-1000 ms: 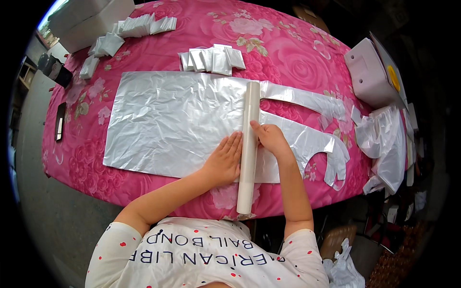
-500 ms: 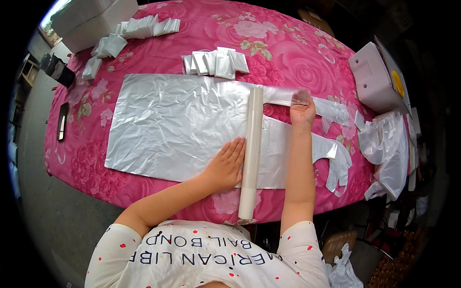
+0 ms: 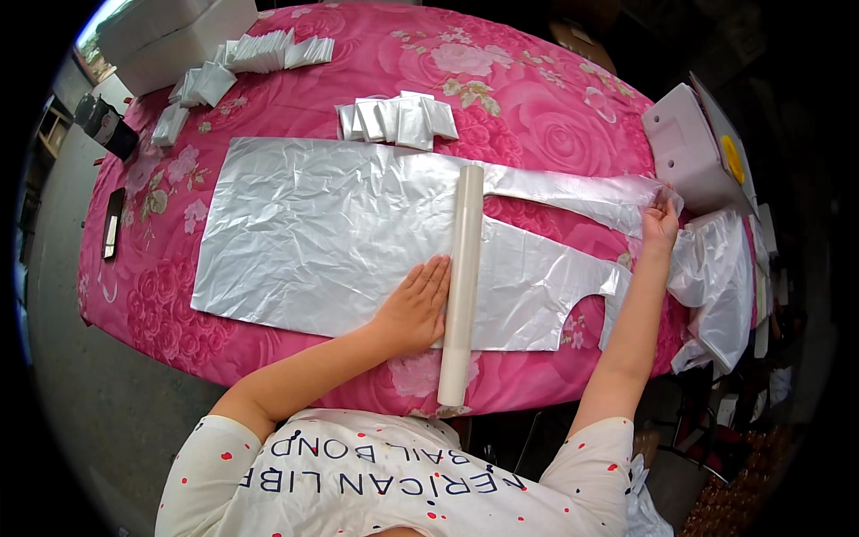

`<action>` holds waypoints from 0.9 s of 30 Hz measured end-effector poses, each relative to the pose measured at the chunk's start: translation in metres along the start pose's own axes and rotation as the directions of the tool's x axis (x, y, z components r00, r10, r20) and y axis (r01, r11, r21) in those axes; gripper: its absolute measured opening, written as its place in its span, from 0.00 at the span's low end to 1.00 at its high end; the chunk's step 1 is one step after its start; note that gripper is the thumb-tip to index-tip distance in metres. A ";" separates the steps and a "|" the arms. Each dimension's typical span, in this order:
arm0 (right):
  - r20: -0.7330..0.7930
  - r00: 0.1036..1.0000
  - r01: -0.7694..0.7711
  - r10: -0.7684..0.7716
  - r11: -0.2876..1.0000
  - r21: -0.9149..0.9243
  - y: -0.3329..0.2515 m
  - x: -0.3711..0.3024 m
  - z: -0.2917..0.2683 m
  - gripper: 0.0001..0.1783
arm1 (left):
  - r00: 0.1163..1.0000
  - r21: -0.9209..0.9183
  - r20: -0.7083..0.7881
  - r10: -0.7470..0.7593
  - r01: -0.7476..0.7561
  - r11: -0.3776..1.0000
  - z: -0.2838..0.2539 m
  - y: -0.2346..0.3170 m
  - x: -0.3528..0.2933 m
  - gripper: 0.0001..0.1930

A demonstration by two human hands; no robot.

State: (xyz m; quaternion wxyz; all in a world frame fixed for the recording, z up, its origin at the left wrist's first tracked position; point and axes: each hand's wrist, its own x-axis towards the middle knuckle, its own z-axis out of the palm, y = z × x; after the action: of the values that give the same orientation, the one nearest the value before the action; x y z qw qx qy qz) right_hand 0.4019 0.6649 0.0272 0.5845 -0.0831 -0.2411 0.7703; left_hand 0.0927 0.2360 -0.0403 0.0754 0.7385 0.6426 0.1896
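A thin silvery-white plastic apron (image 3: 322, 233) lies spread across the table, its body to the left and its cut straps to the right. Across it rests a long pale tube (image 3: 461, 286), running from near to far. My left hand (image 3: 417, 302) is flat on the plastic, fingers together, its fingertips against the tube's left side. At the far right, my right hand (image 3: 660, 219) has its fingers closed on the end of the apron's far strap. The near strap (image 3: 613, 291) lies curved on the cloth, partly behind my right forearm.
Folded plastic packets (image 3: 398, 120) lie beyond the apron, with more packets (image 3: 259, 52) at the far left by a white foam box (image 3: 179, 54). A dark cup (image 3: 109, 130) and a phone (image 3: 113, 224) sit left. Loose plastic (image 3: 716, 277) and a white box (image 3: 689, 139) stand right.
My right hand has moved right, from beside the tube to the strap's end, and the far strap is now stretched out straighter. My left hand and the tube have barely shifted.
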 end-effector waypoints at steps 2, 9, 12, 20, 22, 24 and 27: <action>0.073 0.997 0.008 -0.006 1.000 -0.019 0.033 -0.015 0.044 0.16 | 1.000 0.012 -0.004 -0.011 0.011 1.000 0.000 -0.001 -0.001 0.33; 0.233 0.968 0.047 0.091 0.850 -0.525 0.240 -0.147 0.216 0.15 | 0.999 0.012 -0.016 -0.029 0.029 1.000 0.004 -0.005 -0.004 0.33; 0.292 0.883 -0.088 0.368 0.739 -0.668 0.339 -0.217 0.241 0.18 | 0.996 0.011 -0.088 0.005 -0.004 1.000 0.006 -0.004 -0.005 0.33; 0.298 0.632 0.087 0.715 0.317 -0.945 0.487 -0.287 0.245 0.22 | 0.994 0.074 -0.099 0.035 -0.027 0.997 0.018 -0.007 -0.002 0.33; 0.457 0.520 0.354 0.722 0.304 -0.884 0.486 -0.296 0.243 0.27 | 0.995 0.058 -0.090 0.045 -0.040 0.997 0.018 -0.005 0.000 0.33; 0.504 0.353 0.539 0.788 0.269 -0.798 0.470 -0.299 0.256 0.35 | 0.993 0.084 -0.112 0.046 -0.037 0.996 0.022 -0.007 -0.001 0.33; 0.703 0.426 0.675 0.570 0.316 -0.666 0.408 -0.267 0.261 0.30 | 0.981 -0.191 -0.192 0.010 -0.047 0.980 0.003 -0.006 -0.008 0.33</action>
State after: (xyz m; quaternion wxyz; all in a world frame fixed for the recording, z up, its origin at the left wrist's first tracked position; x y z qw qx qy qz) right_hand 0.0245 0.2602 0.0220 0.2132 0.0300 -0.9120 0.3492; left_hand 0.0877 0.2297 -0.0466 0.0830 0.7153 0.6145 0.3222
